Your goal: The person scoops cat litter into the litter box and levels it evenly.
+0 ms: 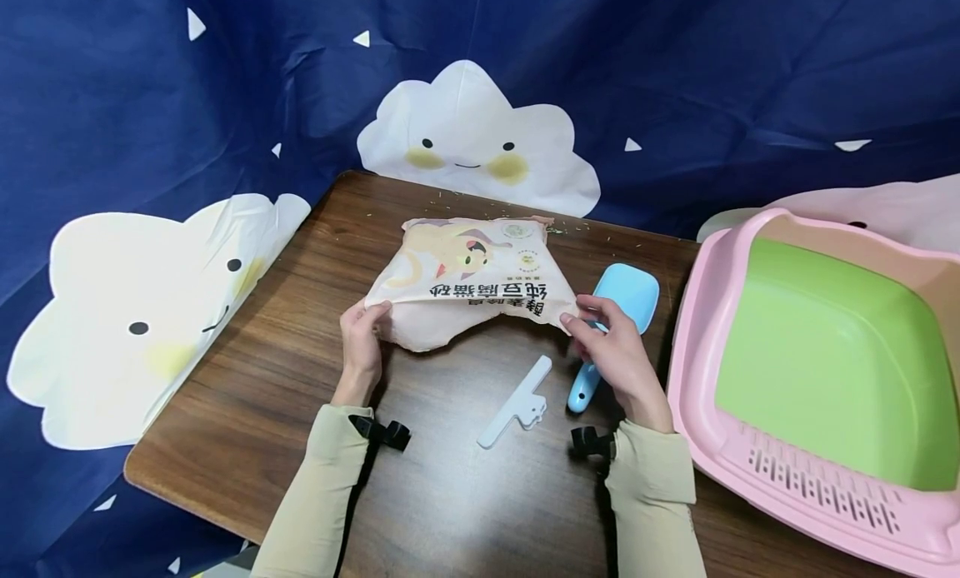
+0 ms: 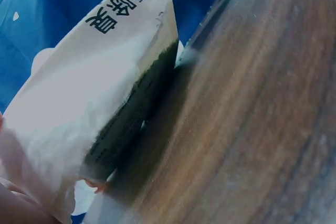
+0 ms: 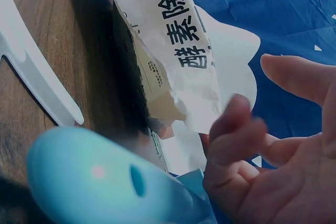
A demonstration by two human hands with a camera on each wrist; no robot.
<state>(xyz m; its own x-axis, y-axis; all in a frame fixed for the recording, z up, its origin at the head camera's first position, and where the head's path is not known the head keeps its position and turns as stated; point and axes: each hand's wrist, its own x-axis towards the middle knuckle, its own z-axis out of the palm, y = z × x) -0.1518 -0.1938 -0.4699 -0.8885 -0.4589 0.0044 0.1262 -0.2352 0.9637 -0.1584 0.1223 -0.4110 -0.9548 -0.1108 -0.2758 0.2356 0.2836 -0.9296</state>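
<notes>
A pale cat litter bag [image 1: 480, 270], printed with a cat and dark characters, lies on the table with its near edge raised. At its left corner, my left hand [image 1: 362, 345] grips it, thumb on top; a fingertip [image 2: 97, 185] shows beneath in the left wrist view. Beside the right corner is my right hand [image 1: 615, 349], its thumb [image 3: 294, 74] apart from the bag and its other fingers loosely bent right at the corner. Below that hand lies a light blue litter scoop [image 1: 628, 295]. A white bag clip [image 1: 513, 403] rests between the forearms.
A pink litter box [image 1: 693, 370] with a green inside stands along the right of the wooden table [image 1: 247, 395]. Small litter bits are scattered by the far edge. Behind hangs a dark blue curtain [image 1: 600, 45] with clouds.
</notes>
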